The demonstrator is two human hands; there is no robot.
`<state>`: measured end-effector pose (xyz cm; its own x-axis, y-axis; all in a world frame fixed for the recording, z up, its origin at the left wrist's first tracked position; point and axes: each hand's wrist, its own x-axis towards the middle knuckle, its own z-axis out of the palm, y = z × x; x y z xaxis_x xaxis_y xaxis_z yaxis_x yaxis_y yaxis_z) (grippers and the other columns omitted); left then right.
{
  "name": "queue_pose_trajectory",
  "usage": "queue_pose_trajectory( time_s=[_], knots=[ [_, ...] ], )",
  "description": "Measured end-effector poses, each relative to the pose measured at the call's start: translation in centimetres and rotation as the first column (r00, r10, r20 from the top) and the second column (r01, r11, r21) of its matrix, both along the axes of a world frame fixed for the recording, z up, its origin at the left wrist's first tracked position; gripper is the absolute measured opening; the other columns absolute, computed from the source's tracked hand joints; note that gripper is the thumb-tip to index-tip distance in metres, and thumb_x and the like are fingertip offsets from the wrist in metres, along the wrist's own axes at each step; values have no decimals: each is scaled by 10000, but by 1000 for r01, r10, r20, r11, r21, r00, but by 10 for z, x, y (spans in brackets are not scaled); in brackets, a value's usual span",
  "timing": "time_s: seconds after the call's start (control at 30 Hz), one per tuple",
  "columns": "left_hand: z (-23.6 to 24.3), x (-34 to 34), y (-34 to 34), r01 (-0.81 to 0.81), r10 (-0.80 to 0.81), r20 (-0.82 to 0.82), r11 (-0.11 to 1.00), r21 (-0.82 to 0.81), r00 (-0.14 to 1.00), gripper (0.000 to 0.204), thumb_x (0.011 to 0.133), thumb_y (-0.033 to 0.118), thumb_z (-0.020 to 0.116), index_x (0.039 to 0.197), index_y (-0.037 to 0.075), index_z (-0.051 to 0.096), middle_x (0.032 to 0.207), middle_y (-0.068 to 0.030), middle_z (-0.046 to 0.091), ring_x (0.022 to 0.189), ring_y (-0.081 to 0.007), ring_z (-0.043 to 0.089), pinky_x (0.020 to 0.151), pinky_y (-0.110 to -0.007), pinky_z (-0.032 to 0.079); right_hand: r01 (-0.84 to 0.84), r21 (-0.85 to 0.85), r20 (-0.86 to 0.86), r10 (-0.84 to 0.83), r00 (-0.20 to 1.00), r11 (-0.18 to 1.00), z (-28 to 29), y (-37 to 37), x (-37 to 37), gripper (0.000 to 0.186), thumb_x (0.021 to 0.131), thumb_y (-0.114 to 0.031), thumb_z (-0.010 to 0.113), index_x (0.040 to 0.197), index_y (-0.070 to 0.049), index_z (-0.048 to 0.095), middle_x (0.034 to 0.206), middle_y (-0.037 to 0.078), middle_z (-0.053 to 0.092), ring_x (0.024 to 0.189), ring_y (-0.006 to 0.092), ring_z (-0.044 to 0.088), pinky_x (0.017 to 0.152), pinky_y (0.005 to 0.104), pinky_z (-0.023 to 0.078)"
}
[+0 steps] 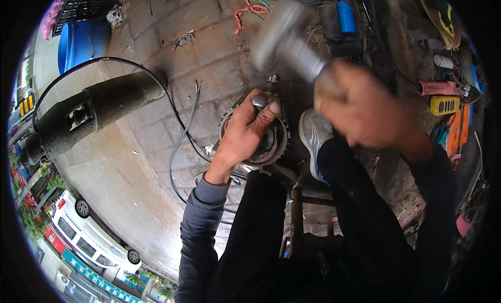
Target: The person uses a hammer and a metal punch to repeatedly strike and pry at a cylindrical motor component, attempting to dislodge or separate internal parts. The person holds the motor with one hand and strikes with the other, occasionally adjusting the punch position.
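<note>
My left hand (241, 134) is closed round a metal chisel or punch, its rounded top (259, 100) showing between thumb and fingers. It holds the tool upright over a round metal motor housing (284, 134) with a ridged outer rim, which sits on the paving before my knees. The tool's lower end is hidden by my hand. Raised to the right of the housing, my right hand (368, 109) grips a hammer (282, 36) by its handle. Both hand and hammer are smeared by motion, and the hammer head is apart from the chisel top.
A dark metal cylinder (120, 97) lies at the left, with a black cable (175, 112) looping over it. Behind it stands a blue bucket (83, 45). My shoe (314, 138) is right beside the housing. Tools and a yellow device (444, 105) crowd the right side.
</note>
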<state>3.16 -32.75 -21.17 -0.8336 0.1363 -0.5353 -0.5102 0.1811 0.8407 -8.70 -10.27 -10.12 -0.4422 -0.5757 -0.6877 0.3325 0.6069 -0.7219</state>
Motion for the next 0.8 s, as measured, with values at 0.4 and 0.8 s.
queue_pose_trajectory(
  time_s=[0.4,0.8],
  knots=[
    [6,12,-3,-3,5,-35,999,39,999,266,1064,279,631,1060,21,568,874,-50,555,864,-135,518,816,-284,459,190,-152,14,-190,982,970,-13,16,11,193,957,-151,629,867,-6,539,599,24,540,439,116,556,416,299,441],
    [14,33,-18,-108,133,-132,977,184,982,231,1065,251,629,992,62,519,838,30,478,753,-83,429,690,-237,379,342,-129,170,-319,932,931,-27,30,18,172,974,-117,616,883,7,538,594,23,554,427,100,542,411,277,433]
  ],
)
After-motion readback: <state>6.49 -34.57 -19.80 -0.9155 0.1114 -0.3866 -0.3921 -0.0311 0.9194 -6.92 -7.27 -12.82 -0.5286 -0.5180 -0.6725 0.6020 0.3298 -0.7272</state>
